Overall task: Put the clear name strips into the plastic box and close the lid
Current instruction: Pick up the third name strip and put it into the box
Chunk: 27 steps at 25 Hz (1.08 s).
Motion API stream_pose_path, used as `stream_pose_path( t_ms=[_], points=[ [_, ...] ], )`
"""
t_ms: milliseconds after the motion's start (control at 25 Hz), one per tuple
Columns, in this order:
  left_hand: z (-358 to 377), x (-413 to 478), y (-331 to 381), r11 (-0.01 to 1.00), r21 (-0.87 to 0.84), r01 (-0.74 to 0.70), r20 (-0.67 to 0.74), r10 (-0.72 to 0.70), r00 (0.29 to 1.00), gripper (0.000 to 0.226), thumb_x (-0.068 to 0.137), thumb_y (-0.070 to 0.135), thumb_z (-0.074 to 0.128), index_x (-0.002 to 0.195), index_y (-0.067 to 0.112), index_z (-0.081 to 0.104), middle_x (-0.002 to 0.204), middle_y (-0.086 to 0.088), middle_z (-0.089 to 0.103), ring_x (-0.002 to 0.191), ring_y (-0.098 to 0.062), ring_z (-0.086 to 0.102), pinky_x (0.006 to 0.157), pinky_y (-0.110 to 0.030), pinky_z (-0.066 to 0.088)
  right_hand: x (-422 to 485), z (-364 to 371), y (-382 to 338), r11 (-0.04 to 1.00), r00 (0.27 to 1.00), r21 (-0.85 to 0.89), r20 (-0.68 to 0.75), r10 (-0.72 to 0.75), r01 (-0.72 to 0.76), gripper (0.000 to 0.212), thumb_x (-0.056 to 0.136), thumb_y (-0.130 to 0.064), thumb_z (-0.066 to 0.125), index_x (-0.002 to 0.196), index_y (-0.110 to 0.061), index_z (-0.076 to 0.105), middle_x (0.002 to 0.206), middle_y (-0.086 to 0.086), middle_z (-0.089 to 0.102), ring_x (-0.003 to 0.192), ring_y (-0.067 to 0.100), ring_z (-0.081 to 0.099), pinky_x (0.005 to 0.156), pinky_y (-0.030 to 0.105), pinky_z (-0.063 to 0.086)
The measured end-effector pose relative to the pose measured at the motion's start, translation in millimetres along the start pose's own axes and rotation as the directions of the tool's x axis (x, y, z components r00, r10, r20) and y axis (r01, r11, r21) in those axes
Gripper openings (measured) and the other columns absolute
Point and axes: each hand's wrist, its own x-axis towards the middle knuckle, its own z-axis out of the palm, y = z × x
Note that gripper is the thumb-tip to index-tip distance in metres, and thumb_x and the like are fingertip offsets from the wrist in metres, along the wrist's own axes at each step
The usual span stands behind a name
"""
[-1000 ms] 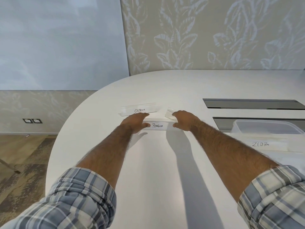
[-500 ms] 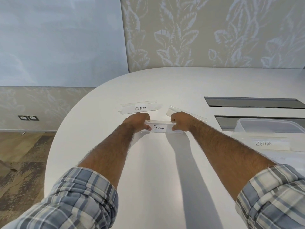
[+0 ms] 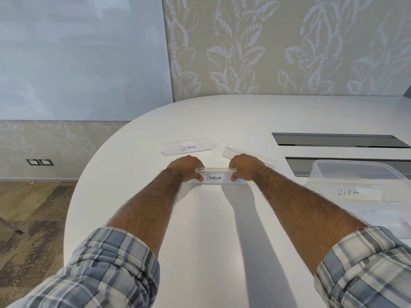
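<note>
A clear name strip marked PENGUIN lies across the white table in front of me. My left hand grips its left end and my right hand grips its right end. Behind it stands a clear strip marked OSTRICH. A third clear strip lies at an angle behind my right hand, partly hidden. At the right sits the open clear plastic box. A strip marked ZEBRA shows through the box's front wall.
Two dark slots are set into the tabletop behind the box. The table's rounded edge curves away at the left, with patterned carpet below. A faint second label shows below ZEBRA.
Both hands closed on the ends of the PENGUIN strip and drew it slightly toward me. The other strips and the box stayed put.
</note>
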Motion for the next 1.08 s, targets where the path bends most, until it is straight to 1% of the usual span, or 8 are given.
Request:
stream_pose_path(
  t_ms=[160,360,480,560,720,880,1080],
  points=[
    [-8,-11,13,1.0,0.0,-0.004,-0.002,0.004,1.0,0.049,0.076,0.042,0.077,0.123,0.036,0.067,0.119,0.008,0.067,0.112,-0.019,0.06,0.092,-0.038,0.051,-14,-10,4,1.0,1.0,0.013,-0.008,0.003,-0.003,0.053,0.077,-0.033,0.077,0.125,-0.019,0.061,0.127,0.002,0.06,0.118,0.024,0.055,0.086,0.032,0.042],
    [-32,-27,41,0.999,0.035,-0.038,-0.038,0.039,0.999,0.041,0.078,0.04,0.076,0.119,0.035,0.07,0.113,0.007,0.07,0.108,-0.019,0.06,0.085,-0.033,0.049,-37,-40,15,1.0,0.999,0.012,-0.039,0.008,-0.007,0.052,0.075,-0.033,0.079,0.122,-0.02,0.063,0.122,0.002,0.064,0.111,0.024,0.059,0.079,0.03,0.041],
    [-47,-36,64,0.999,0.018,-0.028,-0.071,0.029,0.997,0.04,0.078,0.04,0.075,0.117,0.037,0.07,0.11,0.007,0.07,0.104,-0.019,0.062,0.085,-0.034,0.052,-55,-63,27,1.0,0.998,0.009,-0.065,0.011,-0.01,0.05,0.074,-0.032,0.08,0.119,-0.02,0.064,0.118,0.002,0.065,0.107,0.024,0.06,0.078,0.031,0.043],
    [-56,-41,83,0.999,0.005,-0.032,-0.088,0.032,0.996,0.04,0.078,0.039,0.075,0.118,0.036,0.07,0.11,0.006,0.07,0.101,-0.019,0.063,0.085,-0.035,0.053,-68,-78,37,1.0,0.997,-0.001,-0.079,0.012,-0.012,0.047,0.075,-0.031,0.08,0.118,-0.019,0.065,0.116,0.002,0.066,0.106,0.024,0.061,0.076,0.03,0.04],
    [-71,-49,132,0.999,-0.005,-0.048,-0.131,0.047,0.99,0.04,0.079,0.037,0.076,0.119,0.035,0.07,0.111,0.006,0.071,0.098,-0.019,0.063,0.083,-0.033,0.052,-100,-104,70,1.0,0.993,-0.015,-0.113,0.016,-0.018,0.047,0.074,-0.03,0.08,0.118,-0.019,0.066,0.115,0.003,0.067,0.105,0.025,0.062,0.076,0.029,0.041],
    [-80,-53,194,0.997,-0.007,-0.07,-0.173,0.068,0.983,0.039,0.08,0.037,0.076,0.119,0.036,0.07,0.113,0.008,0.07,0.1,-0.017,0.061,0.079,-0.03,0.048,-137,-127,116,0.999,0.987,-0.027,-0.153,0.041,-0.046,0.049,0.074,-0.029,0.081,0.119,-0.019,0.066,0.117,0.003,0.067,0.106,0.025,0.061,0.078,0.031,0.043],
    [-79,-49,276,0.995,0.005,-0.096,-0.192,0.095,0.977,0.038,0.081,0.037,0.076,0.118,0.037,0.07,0.113,0.008,0.07,0.101,-0.018,0.062,0.078,-0.03,0.047,-184,-147,180,0.995,0.979,-0.037,-0.185,0.085,-0.093,0.054,0.076,-0.029,0.08,0.126,-0.018,0.062,0.122,0.004,0.064,0.11,0.026,0.06,0.082,0.033,0.044]
  ],
)
